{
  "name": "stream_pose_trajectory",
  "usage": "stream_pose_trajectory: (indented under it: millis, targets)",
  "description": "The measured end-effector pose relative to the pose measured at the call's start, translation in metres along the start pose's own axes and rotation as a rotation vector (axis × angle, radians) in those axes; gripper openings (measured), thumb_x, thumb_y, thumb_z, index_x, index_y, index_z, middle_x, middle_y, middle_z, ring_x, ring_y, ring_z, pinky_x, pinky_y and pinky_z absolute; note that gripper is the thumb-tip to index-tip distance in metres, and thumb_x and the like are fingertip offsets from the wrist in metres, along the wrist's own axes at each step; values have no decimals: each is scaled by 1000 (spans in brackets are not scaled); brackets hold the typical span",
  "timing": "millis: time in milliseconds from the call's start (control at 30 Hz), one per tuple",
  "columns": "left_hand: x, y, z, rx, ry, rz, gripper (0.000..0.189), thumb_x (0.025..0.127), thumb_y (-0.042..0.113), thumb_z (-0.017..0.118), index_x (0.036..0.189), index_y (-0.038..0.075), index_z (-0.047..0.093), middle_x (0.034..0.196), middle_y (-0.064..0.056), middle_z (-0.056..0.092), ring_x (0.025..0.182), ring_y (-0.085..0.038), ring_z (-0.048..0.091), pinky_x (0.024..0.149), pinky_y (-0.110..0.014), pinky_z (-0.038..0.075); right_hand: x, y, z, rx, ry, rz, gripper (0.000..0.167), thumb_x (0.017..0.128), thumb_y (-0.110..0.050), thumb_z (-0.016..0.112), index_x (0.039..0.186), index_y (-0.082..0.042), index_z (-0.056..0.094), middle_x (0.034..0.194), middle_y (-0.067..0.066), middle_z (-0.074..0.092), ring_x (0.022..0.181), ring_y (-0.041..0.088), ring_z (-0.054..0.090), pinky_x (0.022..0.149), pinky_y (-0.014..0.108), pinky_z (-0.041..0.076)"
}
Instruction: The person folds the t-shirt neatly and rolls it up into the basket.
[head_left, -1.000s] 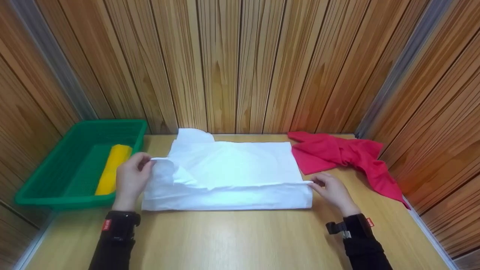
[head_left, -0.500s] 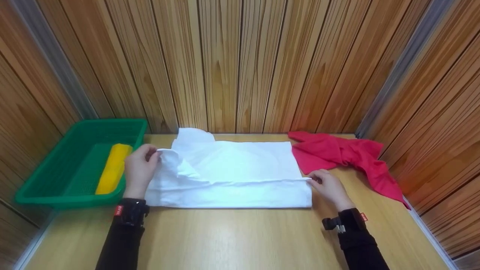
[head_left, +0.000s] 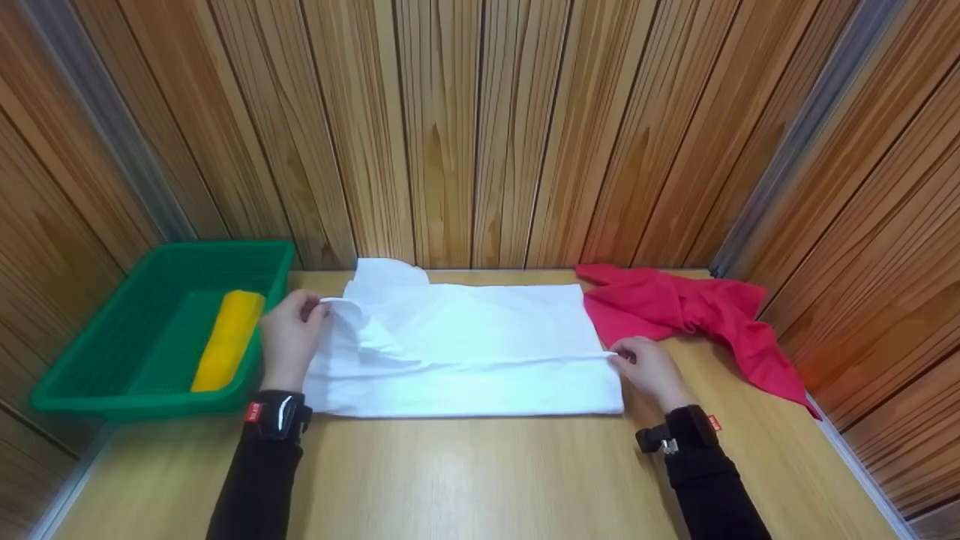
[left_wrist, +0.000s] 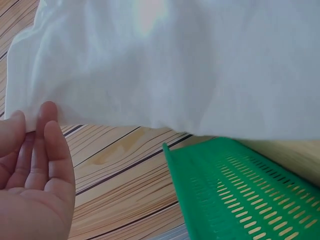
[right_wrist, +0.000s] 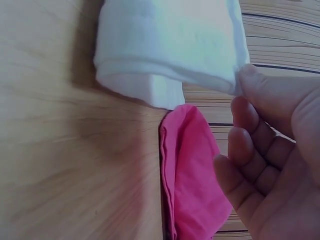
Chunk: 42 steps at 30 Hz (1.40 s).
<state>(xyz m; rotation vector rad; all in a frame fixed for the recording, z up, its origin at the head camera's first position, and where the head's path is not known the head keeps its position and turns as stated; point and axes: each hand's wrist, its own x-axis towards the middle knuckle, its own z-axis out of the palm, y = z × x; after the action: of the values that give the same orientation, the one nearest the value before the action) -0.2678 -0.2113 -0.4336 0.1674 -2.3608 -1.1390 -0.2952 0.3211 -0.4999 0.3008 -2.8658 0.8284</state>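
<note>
A white T-shirt [head_left: 487,322] lies folded lengthwise across the table, a sleeve-like flap sticking out at its back left. My left hand [head_left: 289,337] pinches the left end of its raised near layer between thumb and fingers. At the opposite end, my right hand [head_left: 651,371] pinches the corner of the same layer. In the right wrist view, the T-shirt [right_wrist: 170,40] curves over in an open fold, its corner under my right thumb. The left wrist view has the lifted fabric [left_wrist: 150,65] hanging from my left fingertips.
A green basket [head_left: 97,401] stands at the left, close beside my left hand, with a rolled yellow cloth [head_left: 229,341] inside. Crumpled red fabric [head_left: 675,304] lies at the back right, against the T-shirt's edge. Wood-patterned walls [head_left: 450,135] enclose the table [head_left: 465,480].
My left hand has moved right and slightly away from me, carrying the pinched layer. My right hand has shifted slightly backward and left. The folded-over layer reaches a little farther back.
</note>
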Motion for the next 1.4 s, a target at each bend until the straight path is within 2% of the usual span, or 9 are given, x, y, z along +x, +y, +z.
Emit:
stream_pose_trajectory:
  millis: [500,633,833,1133,1267,1400]
  targets:
    - [2,-13,20,-16,-77,-107,21,98,14,62,114,0,65,112,-18,67,97,-32,60,93,-44,50,14,6,15,-8,-46,19,14,91,-15,68,98,-3,70,96,13,65,92,31,58,86,50,45]
    - [1,-17,26,-40,-72,-112,21,98,12,62,114,-2,66,111,-19,67,97,-33,59,95,-43,49,16,9,20,2,-49,27,13,91,-13,68,98,-2,70,99,14,66,96,32,59,88,52,45]
    - [2,-21,33,-54,-71,-125,22,98,11,61,115,-3,66,112,-21,66,101,-34,59,95,-45,48,18,13,26,-26,-45,18,10,89,-14,69,93,-5,70,92,10,66,90,30,59,85,49,45]
    - [2,-27,40,-57,-81,-143,22,99,10,59,116,-1,66,113,-19,67,104,-32,60,94,-44,48,19,16,29,-40,-83,48,13,90,-17,69,95,-5,70,93,9,67,93,30,61,87,49,45]
    - [2,-29,44,-73,-94,-133,22,99,8,59,116,-2,65,115,-20,66,106,-34,61,94,-45,48,20,15,28,-46,-113,73,13,91,-18,69,97,-6,70,94,9,67,94,30,61,87,50,45]
    - [1,-31,48,-93,-133,-123,27,98,4,57,124,-3,62,124,-23,63,115,-36,59,98,-45,46,20,13,28,-42,-128,84,13,91,-18,69,98,-6,70,95,8,67,95,29,61,88,50,45]
